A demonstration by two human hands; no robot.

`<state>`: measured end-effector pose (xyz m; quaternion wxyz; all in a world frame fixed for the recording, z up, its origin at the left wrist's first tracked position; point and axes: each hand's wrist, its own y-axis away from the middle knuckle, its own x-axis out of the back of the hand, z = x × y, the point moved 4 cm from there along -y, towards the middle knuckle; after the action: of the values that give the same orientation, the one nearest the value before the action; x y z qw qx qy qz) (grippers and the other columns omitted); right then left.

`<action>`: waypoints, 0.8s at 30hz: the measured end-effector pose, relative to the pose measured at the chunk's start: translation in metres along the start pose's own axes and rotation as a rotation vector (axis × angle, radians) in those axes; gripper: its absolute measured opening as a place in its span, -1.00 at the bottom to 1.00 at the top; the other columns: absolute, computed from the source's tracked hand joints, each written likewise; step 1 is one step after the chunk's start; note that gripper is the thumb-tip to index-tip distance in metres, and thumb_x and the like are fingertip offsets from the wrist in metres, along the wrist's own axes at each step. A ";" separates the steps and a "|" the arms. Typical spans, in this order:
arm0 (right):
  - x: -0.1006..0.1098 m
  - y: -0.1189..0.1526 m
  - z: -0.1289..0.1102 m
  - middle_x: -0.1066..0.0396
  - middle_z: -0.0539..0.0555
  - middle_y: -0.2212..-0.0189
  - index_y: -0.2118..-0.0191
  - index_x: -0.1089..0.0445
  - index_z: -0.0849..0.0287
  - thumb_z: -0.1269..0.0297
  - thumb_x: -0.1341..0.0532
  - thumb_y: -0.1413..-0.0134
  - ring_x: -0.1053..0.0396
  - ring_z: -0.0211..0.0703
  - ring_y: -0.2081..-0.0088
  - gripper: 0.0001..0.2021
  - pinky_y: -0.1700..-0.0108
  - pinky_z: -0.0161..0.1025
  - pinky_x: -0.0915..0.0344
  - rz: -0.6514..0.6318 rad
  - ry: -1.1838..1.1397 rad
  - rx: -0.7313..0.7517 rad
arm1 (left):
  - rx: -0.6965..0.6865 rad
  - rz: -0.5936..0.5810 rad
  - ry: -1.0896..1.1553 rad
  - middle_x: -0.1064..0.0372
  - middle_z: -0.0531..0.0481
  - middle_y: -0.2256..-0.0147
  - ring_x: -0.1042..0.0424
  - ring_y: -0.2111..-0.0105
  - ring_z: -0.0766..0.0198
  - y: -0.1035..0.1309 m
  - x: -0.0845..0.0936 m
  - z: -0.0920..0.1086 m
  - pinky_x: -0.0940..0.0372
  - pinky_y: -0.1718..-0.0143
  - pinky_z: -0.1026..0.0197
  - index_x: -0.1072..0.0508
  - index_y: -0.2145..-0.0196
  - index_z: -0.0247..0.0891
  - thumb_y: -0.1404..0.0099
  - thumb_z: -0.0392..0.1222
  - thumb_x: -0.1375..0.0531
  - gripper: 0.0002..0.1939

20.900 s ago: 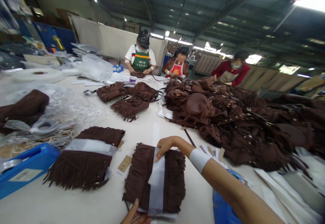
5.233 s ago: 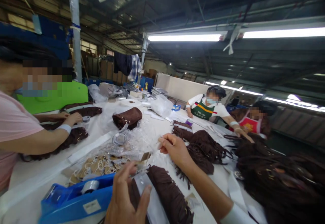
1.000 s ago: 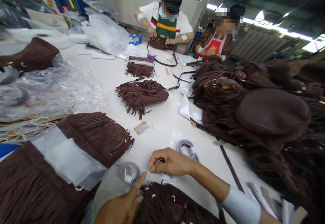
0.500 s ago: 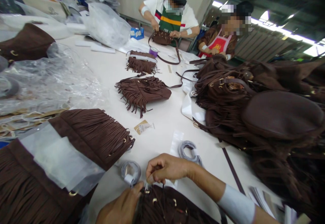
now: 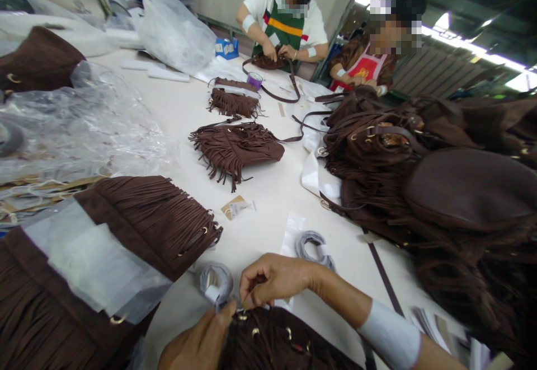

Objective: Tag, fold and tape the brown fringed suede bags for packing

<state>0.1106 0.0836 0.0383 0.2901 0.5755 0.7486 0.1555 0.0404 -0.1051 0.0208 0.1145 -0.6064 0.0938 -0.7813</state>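
Note:
A dark brown bag [image 5: 289,342] with gold eyelets lies at the bottom centre, cut off by the lower edge. My left hand [image 5: 197,339] grips its left edge, thumb and fingers closed beside a small metal fitting [image 5: 242,317]. Just above that fitting, my right hand [image 5: 272,280] is pinched; whatever sits between its fingertips is too small to make out. A grey wrapped strap coil [image 5: 216,281] lies behind my left hand. Another grey coil [image 5: 312,247] rests beyond my right wrist.
Fringed brown bags [image 5: 146,219] with plastic sheets lie at left, below a heap of clear plastic [image 5: 96,118]. Brown bags [image 5: 461,191] are piled at right. A fringed bag [image 5: 239,151] and a tag [image 5: 237,206] occupy the middle. Two co-workers [image 5: 289,28] handle items across the table.
My hands stay at the bag's fitting, with the right fingertips slightly lower and closer to it. Across the table, a co-worker's hands have shifted on a brown bag.

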 end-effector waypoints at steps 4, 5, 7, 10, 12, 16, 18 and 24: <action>-0.002 -0.002 -0.002 -0.38 -0.08 0.44 0.27 -0.46 0.24 0.35 -0.28 0.04 -0.27 -0.41 0.50 -0.84 0.44 -0.45 -0.24 -0.005 0.063 0.007 | 0.018 -0.028 0.061 -0.57 0.02 0.22 -0.59 0.35 0.37 -0.002 0.000 -0.001 -0.38 0.48 0.46 -0.29 -0.10 -0.20 -0.29 -0.46 0.09 -0.53; -0.002 0.000 -0.004 -0.38 -0.08 0.44 0.27 -0.46 0.24 0.37 -0.27 0.03 -0.27 -0.41 0.49 -0.85 0.44 -0.45 -0.23 0.011 0.091 0.015 | 0.032 -0.046 0.088 -0.57 0.01 0.21 -0.59 0.36 0.36 -0.003 0.001 -0.001 -0.38 0.48 0.46 -0.29 -0.09 -0.19 -0.29 -0.45 0.09 -0.53; -0.002 0.006 -0.012 -0.38 -0.10 0.44 0.28 -0.46 0.22 0.42 -0.26 0.02 -0.28 -0.40 0.47 -0.88 0.40 -0.46 -0.21 0.092 0.183 0.061 | 0.080 -0.091 0.153 -0.57 0.01 0.19 -0.58 0.40 0.35 -0.004 0.002 -0.002 -0.39 0.47 0.44 -0.29 -0.08 -0.19 -0.29 -0.45 0.07 -0.55; -0.004 0.023 -0.026 -0.34 -0.12 0.48 0.31 -0.44 0.21 0.43 -0.25 -0.03 -0.25 -0.40 0.45 -0.93 0.39 -0.46 -0.16 0.259 0.319 0.129 | 0.185 -0.180 0.281 -0.58 0.00 0.19 -0.59 0.41 0.32 -0.009 0.005 -0.002 -0.40 0.43 0.41 -0.30 -0.07 -0.19 -0.30 -0.46 0.08 -0.56; -0.009 0.035 -0.033 -0.31 -0.12 0.52 0.32 -0.42 0.21 0.41 -0.23 -0.07 -0.22 -0.39 0.47 -0.96 0.40 -0.45 -0.13 0.330 0.381 0.137 | 0.279 -0.231 0.384 -0.60 0.01 0.25 -0.59 0.40 0.30 -0.013 0.007 -0.003 -0.37 0.45 0.40 -0.34 -0.04 -0.16 -0.33 -0.43 0.09 -0.58; -0.020 0.048 -0.040 -0.30 -0.11 0.50 0.33 -0.38 0.20 0.44 -0.17 -0.11 -0.20 -0.37 0.46 -0.94 0.41 -0.44 -0.10 0.417 0.497 0.181 | 0.463 -0.300 0.619 -0.58 0.06 0.42 -0.57 0.45 0.28 -0.023 0.020 -0.004 -0.32 0.48 0.38 -0.41 -0.01 -0.12 -0.42 -0.23 0.08 -0.65; -0.024 0.050 -0.043 -0.29 -0.11 0.49 0.32 -0.36 0.20 0.43 -0.16 -0.13 -0.19 -0.36 0.46 -0.95 0.41 -0.43 -0.09 0.444 0.530 0.213 | 0.556 -0.315 0.758 -0.51 0.10 0.54 -0.52 0.53 0.28 -0.029 0.030 -0.003 -0.30 0.50 0.37 -0.41 -0.04 -0.13 -0.43 -0.07 0.06 -0.63; -0.033 0.053 -0.058 -0.30 -0.08 0.42 0.30 -0.36 0.17 0.43 -0.16 -0.15 -0.21 -0.34 0.41 -0.95 0.36 -0.41 -0.10 0.484 0.657 0.293 | 0.797 -0.307 1.172 -0.27 0.15 0.72 -0.20 0.79 0.38 -0.042 0.034 0.012 0.02 0.77 0.37 -0.41 0.39 -0.21 -0.38 0.27 0.10 -0.45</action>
<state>0.1218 0.0732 0.1226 -0.0931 0.6896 0.6588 0.2859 0.0408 -0.0754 0.0672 0.1466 -0.0065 -0.2385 -0.9600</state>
